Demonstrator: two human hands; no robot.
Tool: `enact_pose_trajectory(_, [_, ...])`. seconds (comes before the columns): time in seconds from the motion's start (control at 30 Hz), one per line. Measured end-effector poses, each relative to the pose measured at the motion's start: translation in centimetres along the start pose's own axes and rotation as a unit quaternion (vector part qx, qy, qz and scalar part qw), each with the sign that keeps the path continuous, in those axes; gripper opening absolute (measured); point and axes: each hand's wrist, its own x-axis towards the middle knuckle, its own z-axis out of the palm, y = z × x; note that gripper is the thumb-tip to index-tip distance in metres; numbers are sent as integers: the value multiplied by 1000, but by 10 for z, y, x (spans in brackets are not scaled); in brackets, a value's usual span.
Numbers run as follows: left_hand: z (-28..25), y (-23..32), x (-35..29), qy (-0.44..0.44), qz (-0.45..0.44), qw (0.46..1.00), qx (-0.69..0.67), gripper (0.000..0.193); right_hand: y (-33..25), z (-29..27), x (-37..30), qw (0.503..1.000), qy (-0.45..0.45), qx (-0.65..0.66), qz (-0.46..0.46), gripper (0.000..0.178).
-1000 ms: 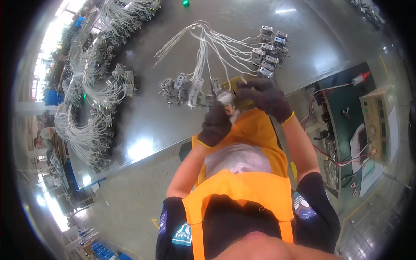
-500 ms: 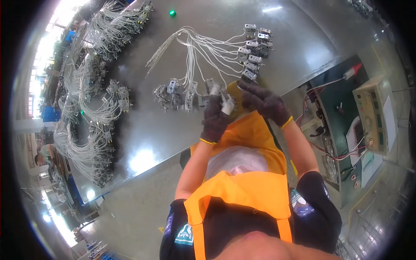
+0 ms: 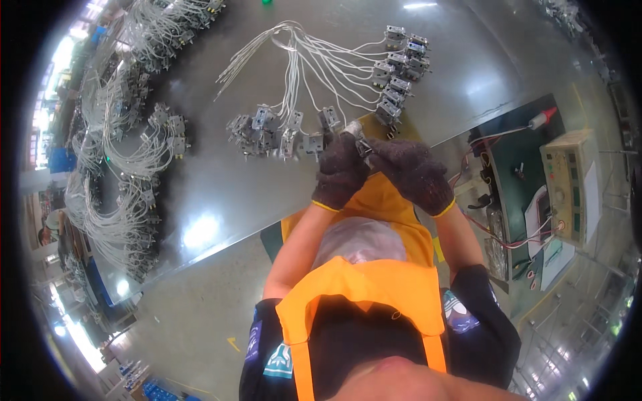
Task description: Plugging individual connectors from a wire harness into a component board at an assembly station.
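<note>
Both my hands wear dark knitted gloves with yellow cuffs and meet at the table's near edge. My left hand (image 3: pixel 340 170) is closed around a small metal part (image 3: pixel 363 146), which stands up between the hands. Against its other side my right hand (image 3: pixel 411 172) is closed too, the fingers bent in. What its fingertips grip is partly hidden. Just beyond lies a bundle of white wires (image 3: pixel 294 48) tied in a loop. Its wires fan out to a row of metal blocks (image 3: pixel 401 63) on the right and more metal blocks (image 3: pixel 264 120) on the left.
Large heaps of wired metal blocks (image 3: pixel 127 160) cover the left side of the grey metal table (image 3: pixel 221 180). To the right, a side bench carries a beige instrument box (image 3: pixel 572 187) with dials, a red-tipped lead (image 3: pixel 545 119) and scissors (image 3: pixel 531 274).
My right hand has come in to the left and bent its stretched fingers, meeting my left hand at the metal part. The view has shifted slightly.
</note>
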Motion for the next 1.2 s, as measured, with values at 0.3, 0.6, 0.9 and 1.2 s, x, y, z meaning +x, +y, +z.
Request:
enact_pose_trajectory(0.3, [-6,-2,10,-33,36,998,49,28,-4,-3,12,991,-90,-90,27,27])
enact_pose_trajectory(0.6, [-2,3,7,-46,-21,996,68,56,-10,0,3,997,-54,-59,8,28])
enact_pose_trajectory(0.9, [-50,14,-26,137,199,939,244,43,-23,47,-12,903,-34,410,120,31])
enact_pose_trajectory(1.2, [2,19,-1,228,-186,955,-17,66,45,89,-14,889,129,413,151,48])
